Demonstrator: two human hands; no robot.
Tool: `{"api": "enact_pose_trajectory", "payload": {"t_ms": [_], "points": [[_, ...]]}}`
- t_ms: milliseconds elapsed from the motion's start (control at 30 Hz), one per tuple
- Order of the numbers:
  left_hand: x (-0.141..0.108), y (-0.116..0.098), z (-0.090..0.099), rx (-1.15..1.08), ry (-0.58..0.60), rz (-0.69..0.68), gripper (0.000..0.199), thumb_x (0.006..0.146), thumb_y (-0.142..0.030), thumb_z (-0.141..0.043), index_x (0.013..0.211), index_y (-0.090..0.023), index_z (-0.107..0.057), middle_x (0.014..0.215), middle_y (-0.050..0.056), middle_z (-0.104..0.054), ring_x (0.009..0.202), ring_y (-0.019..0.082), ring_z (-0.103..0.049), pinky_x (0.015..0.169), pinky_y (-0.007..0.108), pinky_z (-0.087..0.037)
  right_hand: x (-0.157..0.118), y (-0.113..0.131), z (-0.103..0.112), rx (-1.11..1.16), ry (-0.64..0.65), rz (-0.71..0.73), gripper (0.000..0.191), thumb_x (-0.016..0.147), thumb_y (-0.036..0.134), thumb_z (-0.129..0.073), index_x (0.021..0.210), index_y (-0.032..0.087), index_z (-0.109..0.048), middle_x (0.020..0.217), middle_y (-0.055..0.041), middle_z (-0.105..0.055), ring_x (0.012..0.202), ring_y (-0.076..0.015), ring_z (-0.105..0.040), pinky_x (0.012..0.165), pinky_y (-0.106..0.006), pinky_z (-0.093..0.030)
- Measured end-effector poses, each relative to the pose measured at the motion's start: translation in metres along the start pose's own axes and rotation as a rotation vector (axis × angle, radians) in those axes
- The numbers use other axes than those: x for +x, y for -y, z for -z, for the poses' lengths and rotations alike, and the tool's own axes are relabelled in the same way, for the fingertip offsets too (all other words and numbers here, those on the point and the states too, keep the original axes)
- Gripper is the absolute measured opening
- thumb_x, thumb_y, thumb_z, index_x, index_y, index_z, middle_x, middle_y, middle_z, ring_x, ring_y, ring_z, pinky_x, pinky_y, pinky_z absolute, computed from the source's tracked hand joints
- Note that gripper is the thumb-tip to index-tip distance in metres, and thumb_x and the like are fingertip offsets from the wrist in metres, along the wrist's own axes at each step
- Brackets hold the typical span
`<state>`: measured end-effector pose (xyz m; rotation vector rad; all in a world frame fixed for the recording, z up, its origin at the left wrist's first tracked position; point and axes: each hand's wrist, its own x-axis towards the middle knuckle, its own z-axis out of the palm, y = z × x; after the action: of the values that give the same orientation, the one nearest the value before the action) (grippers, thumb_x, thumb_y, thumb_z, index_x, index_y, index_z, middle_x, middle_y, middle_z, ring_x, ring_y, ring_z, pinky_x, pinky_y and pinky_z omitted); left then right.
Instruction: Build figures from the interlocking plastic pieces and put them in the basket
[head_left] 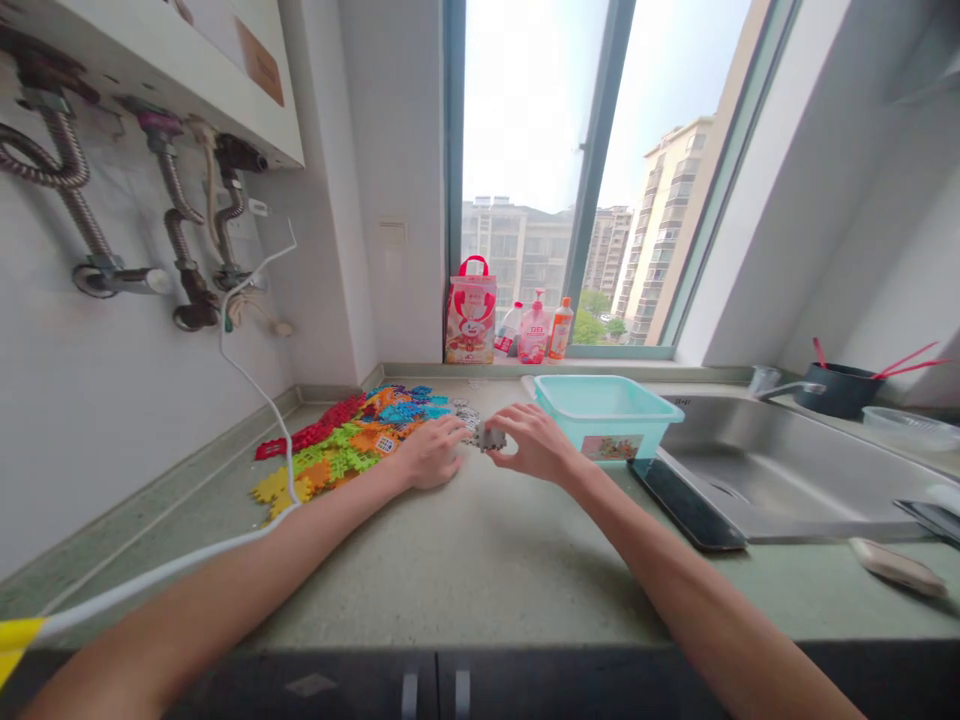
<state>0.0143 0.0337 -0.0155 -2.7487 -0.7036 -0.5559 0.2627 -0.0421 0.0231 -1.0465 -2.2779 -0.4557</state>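
Note:
My right hand pinches a grey toothed plastic building piece between thumb and fingers, just above the counter. Close to its left, my left hand rests low with curled fingers, and whatever may be in them is hidden. White and grey pieces lie just beyond the two hands. To the left spreads a pile of toothed plastic pieces sorted by colour: blue pieces, red pieces, green pieces, orange pieces and yellow pieces. My left forearm passes in front of part of this pile.
A light-blue plastic basin stands right of my hands, beside the steel sink. A dark flat slab lies at the sink's edge. A white cable hangs across the left side. Bottles and a pink bag line the windowsill.

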Motion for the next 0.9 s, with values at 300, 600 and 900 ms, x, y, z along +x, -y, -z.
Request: {"api": "enact_pose_trajectory", "payload": {"t_ms": [300,600,900], "points": [[0.072,-0.001,-0.049,-0.098,-0.024,0.332,0.058,0.103,-0.059,-0.047,0.146,-0.022,-0.057,0.163,0.014,-0.045,0.153,0.032,-0.038,0.127,0.049,-0.029,-0.010,-0.033,0.061,-0.355,-0.388,-0.202,0.027,0.096,0.038,-0.068,0.119,0.024,-0.070,0.124,-0.0100,-0.072,0.112,-0.0295,-0.066,0.098,-0.042,-0.046],[0.078,0.015,-0.067,-0.139,0.061,0.686,0.092,0.094,-0.086,-0.028,0.152,-0.019,-0.054,0.162,0.017,-0.046,0.155,0.036,-0.034,0.127,0.050,-0.022,-0.029,-0.065,0.082,-0.335,-0.142,-0.725,0.032,0.090,0.052,-0.068,0.113,0.031,-0.074,0.105,-0.0051,-0.078,0.089,-0.0279,-0.071,0.071,-0.032,-0.044],[0.078,0.011,-0.066,-0.111,0.106,0.583,0.078,0.093,-0.082,-0.038,0.138,-0.025,-0.066,0.150,0.014,-0.058,0.146,0.035,-0.042,0.127,0.055,-0.019,-0.039,-0.082,0.086,-0.232,0.242,-0.855,0.047,0.090,0.066,-0.056,0.110,0.031,-0.079,0.103,-0.0081,-0.079,0.092,-0.0284,-0.071,0.070,-0.032,-0.044]]}}
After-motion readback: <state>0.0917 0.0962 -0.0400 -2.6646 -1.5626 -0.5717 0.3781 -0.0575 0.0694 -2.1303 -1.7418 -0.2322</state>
